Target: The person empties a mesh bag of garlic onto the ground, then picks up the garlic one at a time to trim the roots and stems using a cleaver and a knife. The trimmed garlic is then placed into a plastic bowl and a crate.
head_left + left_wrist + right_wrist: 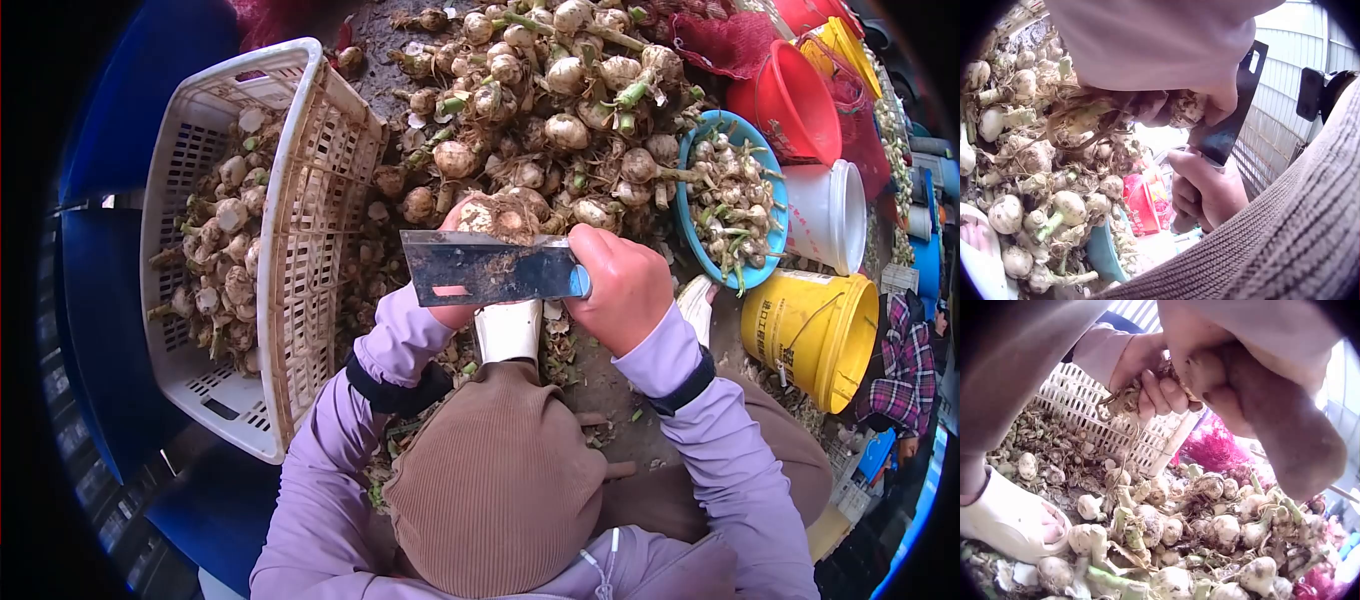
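Note:
The right hand point(622, 285) grips the handle of a wide knife point(490, 268), its dirt-smeared blade lying across in front of the left hand point(455, 308). A garlic bulb point(505, 218) with roots shows just beyond the blade's far edge, held by the left hand. In the left wrist view the bulb point(1186, 109) sits between the left fingers, close to the blade point(1227, 119). Curled left fingers point(1163, 397) hold the rooty bulb in the right wrist view. Much of the left hand is behind the blade in the head view.
A white crate point(290, 250) of trimmed bulbs stands at the left. Untrimmed garlic point(565, 130) is heaped ahead. A blue basin point(690, 180) of garlic, red bucket point(800, 105), white bucket point(845, 215) and yellow bucket point(850, 340) stand at the right.

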Motion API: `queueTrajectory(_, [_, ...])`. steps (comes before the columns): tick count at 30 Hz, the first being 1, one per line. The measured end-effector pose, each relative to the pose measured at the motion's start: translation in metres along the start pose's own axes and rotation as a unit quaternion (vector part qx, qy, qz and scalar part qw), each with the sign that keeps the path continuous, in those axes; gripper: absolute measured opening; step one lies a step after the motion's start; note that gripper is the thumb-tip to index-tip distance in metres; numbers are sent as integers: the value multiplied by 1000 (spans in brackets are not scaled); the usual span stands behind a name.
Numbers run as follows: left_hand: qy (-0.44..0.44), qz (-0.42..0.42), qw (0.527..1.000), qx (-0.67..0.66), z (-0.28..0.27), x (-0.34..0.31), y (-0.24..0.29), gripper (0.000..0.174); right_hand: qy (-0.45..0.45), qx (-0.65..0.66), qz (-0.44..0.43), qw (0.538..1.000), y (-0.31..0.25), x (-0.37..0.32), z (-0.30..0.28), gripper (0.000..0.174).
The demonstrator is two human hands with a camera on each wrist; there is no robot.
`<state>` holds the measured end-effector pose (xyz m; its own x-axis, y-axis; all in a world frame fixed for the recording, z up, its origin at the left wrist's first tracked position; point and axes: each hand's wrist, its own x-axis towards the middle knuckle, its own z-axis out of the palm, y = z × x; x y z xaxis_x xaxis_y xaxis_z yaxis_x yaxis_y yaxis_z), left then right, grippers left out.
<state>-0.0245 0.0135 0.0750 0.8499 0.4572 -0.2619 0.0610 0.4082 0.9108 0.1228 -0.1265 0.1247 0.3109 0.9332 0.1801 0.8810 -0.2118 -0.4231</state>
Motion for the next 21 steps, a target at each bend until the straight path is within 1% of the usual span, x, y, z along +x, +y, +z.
queueTrajectory(1, [-9,-17,1000,8,0,-3,9,66,-3,3,-2,1000,3,1,1,22])
queueTrajectory(3, [-30,-51,998,24,-2,-10,18,66,-4,-10,39,999,16,0,1,19])
queueTrajectory(4, [-50,116,985,115,-7,-13,9,65,-31,-33,116,992,40,-3,-6,15])
queueTrajectory(5, [-68,93,991,75,-8,-21,20,69,-51,-40,191,979,55,-1,-19,16])
queueTrajectory(7, [16,-9,999,47,-10,-17,11,71,-12,85,217,972,29,3,-29,24])
queueTrajectory(8, [5,-25,994,107,-10,-6,11,72,-23,116,175,977,16,1,-26,30])
queueTrajectory(9, [-4,-16,994,107,-7,3,6,72,-31,147,125,981,3,6,-18,35])
queueTrajectory(10, [-30,62,976,206,-7,6,-3,69,26,179,46,982,-5,14,-8,38])
queueTrajectory(11, [-55,135,943,301,-7,5,-9,67,79,213,-31,973,-9,20,2,42])
queueTrajectory(12, [-75,149,923,346,2,7,5,66,69,234,-39,969,-7,24,9,41])
queueTrajectory(13, [-73,152,922,350,1,6,8,66,72,235,-43,968,-4,23,13,41])
queueTrajectory(15, [109,256,897,344,-2,-2,12,68,116,234,105,960,7,22,16,34])
queueTrajectory(16, [156,139,936,285,-9,-15,13,67,117,356,253,892,11,19,14,24])
queueTrajectory(17, [119,49,977,169,-22,-20,5,52,176,501,266,805,20,15,23,25])
queueTrajectory(18, [65,-33,995,65,-20,-15,1,49,162,532,288,780,11,16,22,26])
queueTrajectory(19, [14,-111,993,-39,-14,-10,-3,48,147,565,307,752,-2,18,22,28])
queueTrajectory(20, [81,-108,982,-133,3,-5,-15,52,98,573,299,757,-13,16,29,29])
queueTrajectory(21, [73,-62,975,-202,13,4,-2,44,50,576,293,761,-19,9,34,31])
